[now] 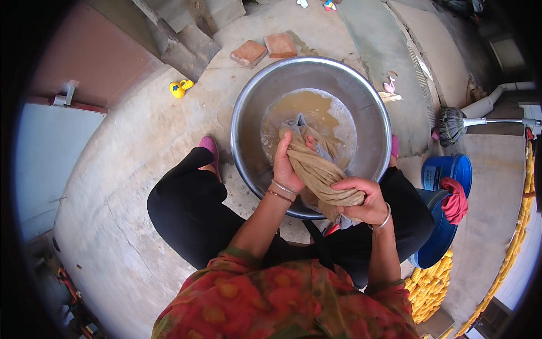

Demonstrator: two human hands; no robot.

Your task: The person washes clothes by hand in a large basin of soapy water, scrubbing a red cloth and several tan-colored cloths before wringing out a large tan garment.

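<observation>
A wet tan cloth garment (pixel 315 169), bunched and twisted lengthwise, is held above the near side of a large round metal basin (pixel 311 59). My left hand (pixel 288 163) grips its upper end, the thumb lying along the cloth. Around its lower end, near the basin's rim, my right hand (pixel 364 199) is closed. Greyish cloth (pixel 324 146) shows behind and below the tan folds; whether it is part of the same garment I cannot tell. Cloudy brown water (pixel 305 104) with pale suds lies in the basin's bottom.
Two bricks (pixel 281 45) lie beyond the basin, with a shovel blade (pixel 190 51) and a yellow toy (pixel 180 88) to the left. At right stand blue buckets (pixel 461 169), a red cloth (pixel 454 201) over one rim, a mop head (pixel 452 126) and piled corn cobs (pixel 430 288).
</observation>
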